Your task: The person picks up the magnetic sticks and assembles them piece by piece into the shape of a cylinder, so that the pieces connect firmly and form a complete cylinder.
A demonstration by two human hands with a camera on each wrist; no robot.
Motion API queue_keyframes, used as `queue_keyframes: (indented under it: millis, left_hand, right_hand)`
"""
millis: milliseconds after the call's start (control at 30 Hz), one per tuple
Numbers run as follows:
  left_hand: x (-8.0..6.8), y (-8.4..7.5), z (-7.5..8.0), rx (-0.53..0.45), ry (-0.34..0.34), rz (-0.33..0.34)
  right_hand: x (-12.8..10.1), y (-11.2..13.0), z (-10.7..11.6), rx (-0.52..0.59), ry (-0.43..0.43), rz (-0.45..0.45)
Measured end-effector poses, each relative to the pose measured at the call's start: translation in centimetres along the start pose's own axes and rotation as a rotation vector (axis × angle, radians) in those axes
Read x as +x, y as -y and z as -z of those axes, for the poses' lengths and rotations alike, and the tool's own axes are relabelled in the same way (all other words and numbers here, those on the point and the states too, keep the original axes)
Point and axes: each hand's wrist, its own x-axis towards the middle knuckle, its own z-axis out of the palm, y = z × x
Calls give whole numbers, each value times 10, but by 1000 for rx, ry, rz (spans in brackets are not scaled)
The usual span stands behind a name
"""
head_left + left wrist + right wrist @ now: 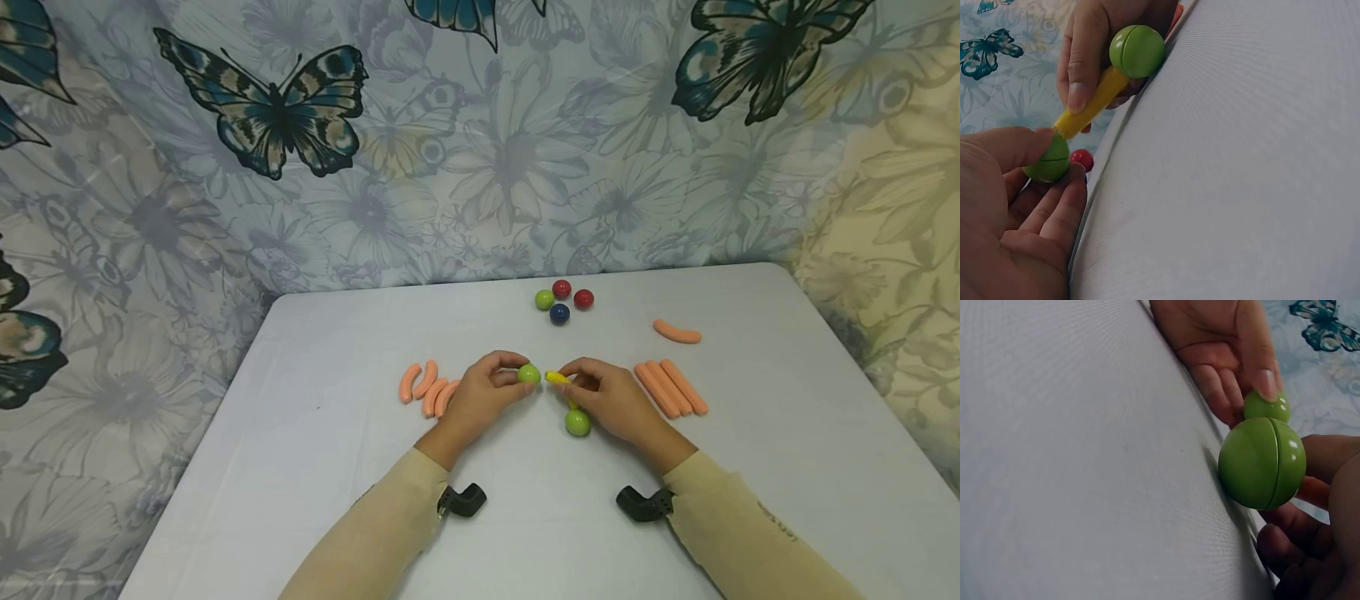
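Note:
My left hand (483, 390) pinches a green ball (529, 374) between thumb and fingers. In my right hand (611, 396) is a yellow stick (1092, 103), held between thumb and fingers, with a second green ball (577, 422) on its near end. The left wrist view has the stick's free end against or very near the left hand's ball; whether it is seated in the ball I cannot tell. From the right wrist view, the near green ball (1262, 463) hides the stick.
Several short curved orange pieces (409, 382) lie left of the left hand. Beyond the right hand are straight orange sticks (671, 388) and one curved orange piece (677, 332). Red balls (583, 298), a green ball (544, 300) and a blue ball (559, 314) sit near the white table's (337, 500) back edge.

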Motion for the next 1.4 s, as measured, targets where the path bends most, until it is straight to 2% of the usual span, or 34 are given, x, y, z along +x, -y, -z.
queue_keyframes:
  millis: [267,500,767,900,1000,1067,1267,1400]
  left_hand:
    - [2,1,-2,55,23,-15]
    - [2,3,-3,83,41,-77]
    - [3,-1,2,32,-1,-137]
    - [3,-12,14,7,-28,-217]
    - [3,-22,29,-47,-58,-279]
    - [2,-28,41,-93,-82,-298]
    - [-5,-36,73,-188,-119,-260]
    - [-15,-35,84,-225,-92,-193]
  right_hand:
    - [-1,0,0,-17,32,21]
    - [-2,-2,-1,-65,37,50]
    - [-1,-5,0,-116,-7,86]
    - [-1,-6,0,-145,-28,75]
    - [0,-7,1,-152,-38,72]
    - [1,-7,2,-154,-41,74]
    - [2,-5,1,-153,-44,73]
    - [2,-5,0,-153,-48,70]
